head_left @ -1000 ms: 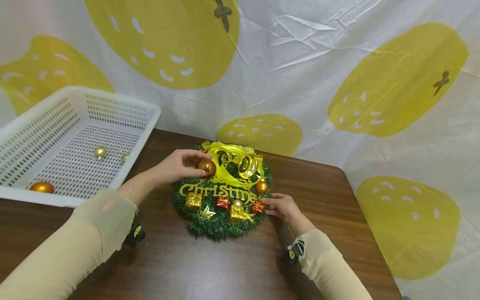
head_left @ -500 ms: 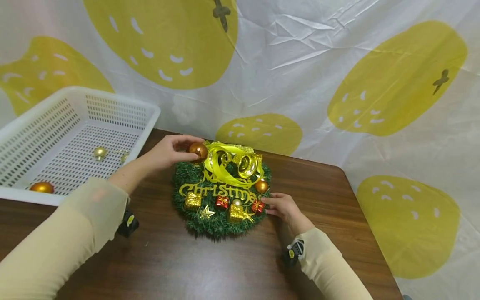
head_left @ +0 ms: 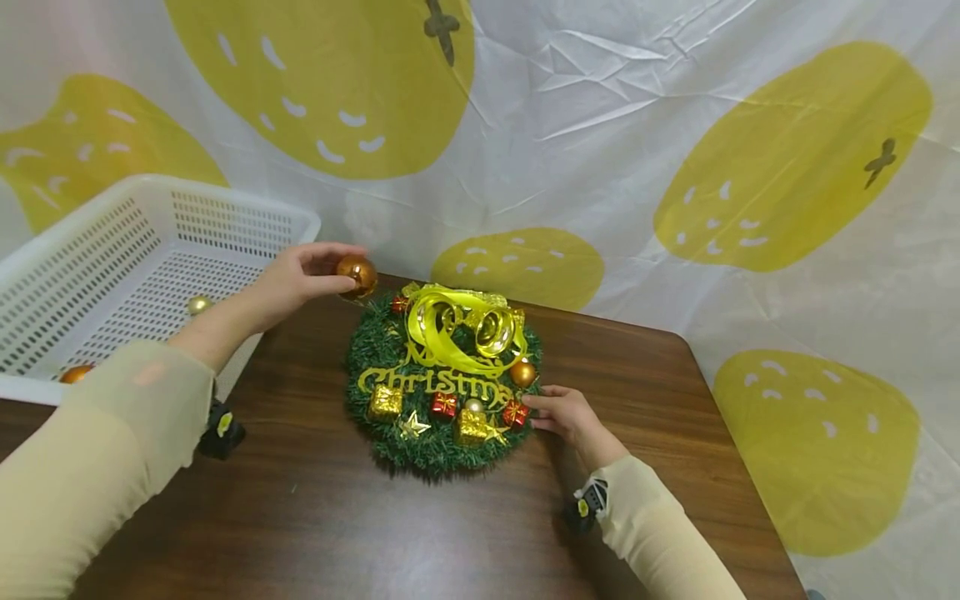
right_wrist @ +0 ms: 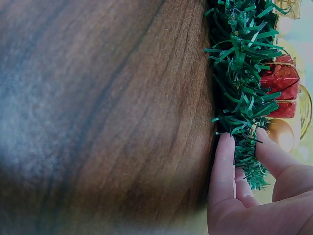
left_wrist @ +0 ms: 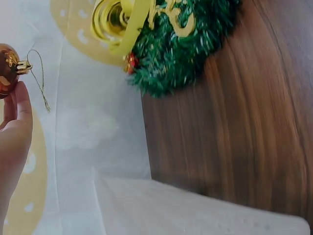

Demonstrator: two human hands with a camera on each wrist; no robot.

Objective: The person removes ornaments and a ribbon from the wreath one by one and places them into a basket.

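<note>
A shiny copper-coloured bauble [head_left: 357, 277] is held between the fingers and thumb of my left hand [head_left: 303, 277], raised between the basket and the wreath. In the left wrist view a thin gold loop [left_wrist: 41, 83] hangs from the cap of that bauble. The green Christmas wreath [head_left: 435, 458] lies on the table, with gold lettering, a yellow ribbon bow [head_left: 465, 362], bells, stars and small gift boxes. My right hand [head_left: 573, 421] pinches the wreath's right rim near a red gift box [head_left: 515, 412]; in the right wrist view the thumb and fingers straddle the tinsel.
A white perforated basket [head_left: 225, 200] stands at the left of the brown table [head_left: 360, 533]. Inside it are a small gold bauble [head_left: 199, 305] and an orange bauble [head_left: 76, 374], partly behind my left sleeve. A fabric backdrop [head_left: 570, 150] hangs behind the table.
My left hand has carried the copper-coloured bauble up and left, off the wreath's upper left side toward the basket. My right hand has stayed at the wreath's rim.
</note>
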